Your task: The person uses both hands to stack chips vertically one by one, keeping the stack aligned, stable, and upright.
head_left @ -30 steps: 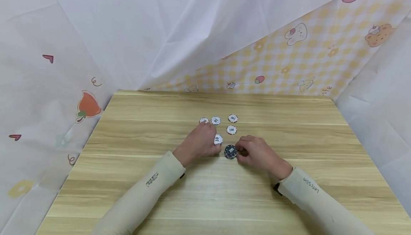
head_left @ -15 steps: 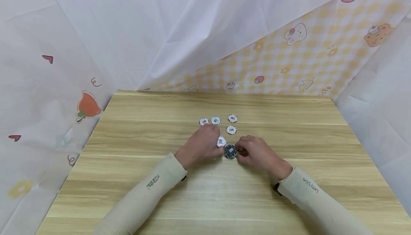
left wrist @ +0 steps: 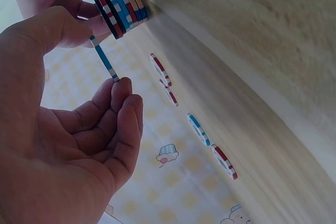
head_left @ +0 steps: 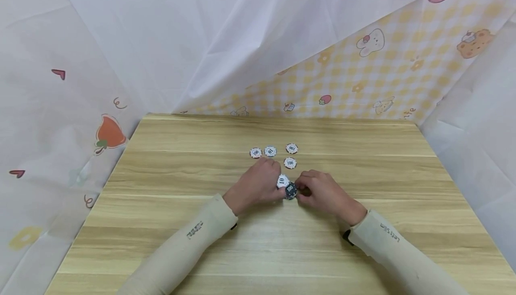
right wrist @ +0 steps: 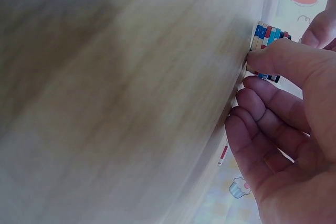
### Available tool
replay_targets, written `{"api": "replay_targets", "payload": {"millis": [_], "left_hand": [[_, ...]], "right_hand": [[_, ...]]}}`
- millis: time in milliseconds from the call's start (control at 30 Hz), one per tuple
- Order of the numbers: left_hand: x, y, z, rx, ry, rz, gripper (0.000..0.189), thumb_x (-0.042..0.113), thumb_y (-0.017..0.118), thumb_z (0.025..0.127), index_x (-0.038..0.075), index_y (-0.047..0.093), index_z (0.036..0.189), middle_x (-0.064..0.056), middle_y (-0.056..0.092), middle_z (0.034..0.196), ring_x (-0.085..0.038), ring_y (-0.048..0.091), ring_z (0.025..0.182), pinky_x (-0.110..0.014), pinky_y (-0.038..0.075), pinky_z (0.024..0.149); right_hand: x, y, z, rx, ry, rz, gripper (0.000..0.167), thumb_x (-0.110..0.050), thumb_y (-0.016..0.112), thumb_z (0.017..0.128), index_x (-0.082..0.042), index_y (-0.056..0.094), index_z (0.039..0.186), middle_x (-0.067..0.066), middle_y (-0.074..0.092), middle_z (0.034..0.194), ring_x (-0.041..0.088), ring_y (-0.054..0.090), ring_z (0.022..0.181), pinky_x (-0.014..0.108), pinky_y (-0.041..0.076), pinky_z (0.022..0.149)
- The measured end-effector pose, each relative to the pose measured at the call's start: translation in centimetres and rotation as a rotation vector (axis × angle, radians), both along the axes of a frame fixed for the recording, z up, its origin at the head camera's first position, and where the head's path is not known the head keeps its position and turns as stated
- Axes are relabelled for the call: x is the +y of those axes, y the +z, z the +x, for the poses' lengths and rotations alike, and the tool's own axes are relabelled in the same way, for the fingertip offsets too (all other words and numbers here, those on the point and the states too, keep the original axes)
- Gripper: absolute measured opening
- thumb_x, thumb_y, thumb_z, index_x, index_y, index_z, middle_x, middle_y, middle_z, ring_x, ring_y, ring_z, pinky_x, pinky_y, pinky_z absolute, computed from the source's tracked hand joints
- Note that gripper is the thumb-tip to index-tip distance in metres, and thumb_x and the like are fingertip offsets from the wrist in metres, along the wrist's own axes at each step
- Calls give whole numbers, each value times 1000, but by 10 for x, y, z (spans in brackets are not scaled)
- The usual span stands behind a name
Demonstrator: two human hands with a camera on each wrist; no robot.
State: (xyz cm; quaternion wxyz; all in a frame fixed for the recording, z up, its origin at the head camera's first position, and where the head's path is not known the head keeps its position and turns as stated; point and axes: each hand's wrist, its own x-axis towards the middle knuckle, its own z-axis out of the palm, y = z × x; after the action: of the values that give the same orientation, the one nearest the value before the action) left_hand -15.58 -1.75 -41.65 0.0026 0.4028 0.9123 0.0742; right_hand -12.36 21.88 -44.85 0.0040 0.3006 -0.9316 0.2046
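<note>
My left hand (head_left: pixel 255 185) pinches a white poker chip (head_left: pixel 282 180) marked 10 between thumb and fingertips. In the left wrist view, this poker chip (left wrist: pixel 105 60) shows a teal-and-white edge and is tilted. It is close to the upper left side of a stack of poker chips (head_left: pixel 291 191), overlapping its top in the head view. A black 100 chip tops the stack; red, teal, blue and tan edges show below in the left wrist view (left wrist: pixel 122 9). My right hand (head_left: pixel 325 193) grips the stack at its right side with thumb and fingers, as the right wrist view shows.
Several loose chips lie flat beyond the hands: a red-edged 100 chip (head_left: pixel 255 153), a teal-edged 10 chip (head_left: pixel 270 151) and two more 100 chips (head_left: pixel 290 163). The wooden table (head_left: pixel 258 245) ends at a patterned cloth (head_left: pixel 346 86) behind.
My left hand has moved right and slightly nearer with the 10 chip, bringing it from left of the stack to its top edge. My right hand has stayed at the stack.
</note>
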Motion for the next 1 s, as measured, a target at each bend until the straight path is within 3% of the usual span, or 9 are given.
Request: {"api": "replay_targets", "payload": {"millis": [100, 333, 1000], "left_hand": [[2, -2, 1, 17, -12, -13, 35, 39, 74, 93, 5, 64, 89, -6, 63, 85, -24, 64, 88, -41, 52, 104], [7, -6, 2, 2, -18, -5, 36, 41, 75, 94, 7, 63, 89, -4, 61, 85, -19, 56, 82, -37, 53, 90], [15, -8, 7, 50, -36, -38, 35, 39, 71, 94, 5, 65, 92, -5, 62, 86, -19, 54, 81, -34, 49, 87]], "right_hand": [[0, 0, 0, 1, 0, -2, 17, -10, 88, 90, -9, 80, 105, -5, 70, 94, 8, 59, 81, 27, 54, 70], [0, 0, 0, -5, 0, 1, 18, -10, 88, 91, -9, 80, 107, -4, 72, 97, 9, 61, 84, 30, 56, 73], [0, 1, 0, 16, 14, -3, 19, -9, 87, 90, -7, 80, 107, -2, 72, 97, 11, 61, 84, 32, 55, 74]]}}
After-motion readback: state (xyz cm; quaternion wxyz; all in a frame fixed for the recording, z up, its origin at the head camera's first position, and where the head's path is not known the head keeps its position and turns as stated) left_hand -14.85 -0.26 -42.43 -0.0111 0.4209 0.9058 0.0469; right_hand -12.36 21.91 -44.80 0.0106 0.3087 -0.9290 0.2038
